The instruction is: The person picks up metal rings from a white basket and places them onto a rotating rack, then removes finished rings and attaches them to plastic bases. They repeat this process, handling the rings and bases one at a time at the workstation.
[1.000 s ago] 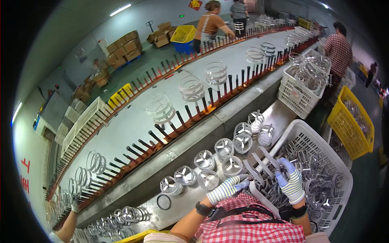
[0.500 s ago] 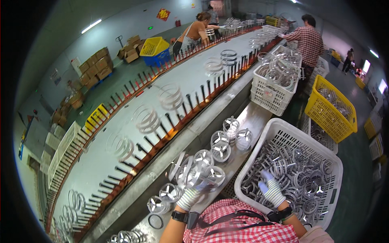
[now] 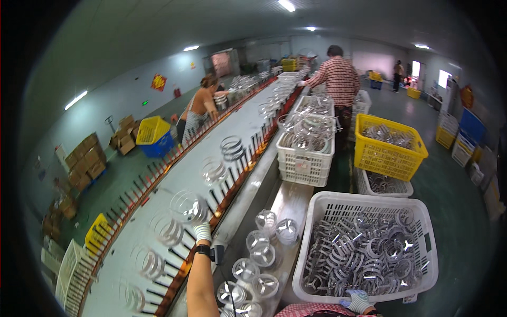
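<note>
My left hand [image 3: 202, 231], in a white knit glove with a black device at the wrist, reaches out over the long grey conveyor [image 3: 240, 127]. Its fingers are closed on a stack of shiny metal rings [image 3: 189, 207] held at the row of black pegs [image 3: 222, 190]. My right hand [image 3: 359, 300], also gloved, lies low at the near edge of the white plastic basket [image 3: 327, 203], which is full of metal rings [image 3: 364, 251]. Only part of that hand shows, so its grip is unclear. Several ring stacks [image 3: 263, 254] stand on the steel bench beside my left forearm.
More ring stacks [image 3: 232, 148] ride the conveyor. A white basket [image 3: 305, 164] and a yellow basket [image 3: 388, 158] of rings stand ahead. A person in a striped shirt [image 3: 338, 79] works at the right side, another person [image 3: 200, 108] at the left. Cardboard boxes [image 3: 87, 158] line the wall.
My left hand lifted the ring stack from the bench and carried it left onto the conveyor pegs. My right hand slid back to the basket's near edge. My view tilted up along the line.
</note>
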A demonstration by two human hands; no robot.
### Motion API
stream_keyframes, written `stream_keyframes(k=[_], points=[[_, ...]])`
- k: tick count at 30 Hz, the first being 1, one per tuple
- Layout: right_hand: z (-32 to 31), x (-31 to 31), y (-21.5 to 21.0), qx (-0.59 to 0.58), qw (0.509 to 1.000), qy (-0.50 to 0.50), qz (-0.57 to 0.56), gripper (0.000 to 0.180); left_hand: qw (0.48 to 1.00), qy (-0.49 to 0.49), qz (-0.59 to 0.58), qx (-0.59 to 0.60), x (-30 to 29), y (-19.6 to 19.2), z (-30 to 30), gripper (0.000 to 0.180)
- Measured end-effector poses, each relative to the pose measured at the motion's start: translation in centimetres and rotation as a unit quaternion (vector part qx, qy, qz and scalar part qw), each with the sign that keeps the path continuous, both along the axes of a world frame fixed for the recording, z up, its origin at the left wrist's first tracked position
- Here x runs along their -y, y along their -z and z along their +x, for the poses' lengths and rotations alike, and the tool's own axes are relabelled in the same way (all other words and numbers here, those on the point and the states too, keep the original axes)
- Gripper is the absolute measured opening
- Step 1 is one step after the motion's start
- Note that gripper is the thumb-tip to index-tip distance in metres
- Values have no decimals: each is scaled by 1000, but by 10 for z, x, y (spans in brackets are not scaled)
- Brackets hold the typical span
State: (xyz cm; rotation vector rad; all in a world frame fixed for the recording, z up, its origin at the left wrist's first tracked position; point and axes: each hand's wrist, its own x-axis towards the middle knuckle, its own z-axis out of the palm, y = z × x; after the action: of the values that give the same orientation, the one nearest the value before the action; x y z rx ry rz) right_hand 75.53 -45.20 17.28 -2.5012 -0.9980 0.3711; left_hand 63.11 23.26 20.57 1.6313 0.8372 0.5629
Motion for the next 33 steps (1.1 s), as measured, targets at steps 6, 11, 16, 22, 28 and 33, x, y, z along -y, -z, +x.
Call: stream_keyframes(k=[6,11,16,22,28,33], points=[[9,1,9,-69,988,13,-135,72,679,-31,360,-639,-34,-26,2,24],[7,9,14,-91,984,37,-151,74,831,-324,357,-278,6,-48,-10,34],[11,15,7,-114,982,23,-148,77,791,-248,419,-372,1,-25,-77,26],[41,22,19,-146,989,-4,-20,62,955,-132,-239,118,142,-66,11,39],[92,94,27,-162,960,215,76,40,989,-63,-26,-128,272,-70,32,41],[152,210,54,-8,883,459,95,21,948,-68,190,-248,358,-80,-38,43]])
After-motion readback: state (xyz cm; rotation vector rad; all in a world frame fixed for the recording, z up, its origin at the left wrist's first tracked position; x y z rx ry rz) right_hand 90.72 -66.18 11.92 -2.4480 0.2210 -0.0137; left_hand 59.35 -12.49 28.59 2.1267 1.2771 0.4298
